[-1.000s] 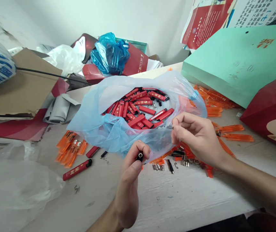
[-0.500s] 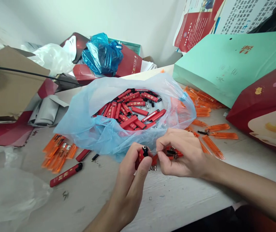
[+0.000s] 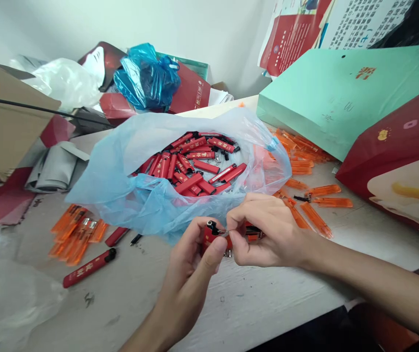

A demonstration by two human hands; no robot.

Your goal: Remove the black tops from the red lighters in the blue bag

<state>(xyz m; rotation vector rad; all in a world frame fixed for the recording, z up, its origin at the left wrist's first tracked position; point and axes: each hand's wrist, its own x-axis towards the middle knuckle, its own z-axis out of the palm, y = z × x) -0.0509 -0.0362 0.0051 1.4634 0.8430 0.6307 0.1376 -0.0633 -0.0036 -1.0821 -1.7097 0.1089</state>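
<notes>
My left hand (image 3: 190, 274) is wrapped round a red lighter (image 3: 208, 234), held upright with its black top showing. My right hand (image 3: 268, 232) pinches a small metal part (image 3: 224, 231) against the lighter's top; fingers closed. Just behind both hands sits a pale blue plastic bag (image 3: 121, 186), open and holding several red lighters (image 3: 194, 168). A loose red lighter (image 3: 89, 267) lies on the white table (image 3: 268, 303) to the left.
Orange transparent lighter bodies lie in a pile at the left (image 3: 75, 232) and scattered at the right (image 3: 314, 195). A mint-green box (image 3: 341, 98) and a red box (image 3: 396, 161) stand at the right. Cardboard (image 3: 7, 122), a dark blue bag (image 3: 146, 78) and clear plastic (image 3: 7, 298) crowd the left and back.
My right hand came down from beside the bag to the lighter in my left hand and now pinches at its top. The view shifted slightly right.
</notes>
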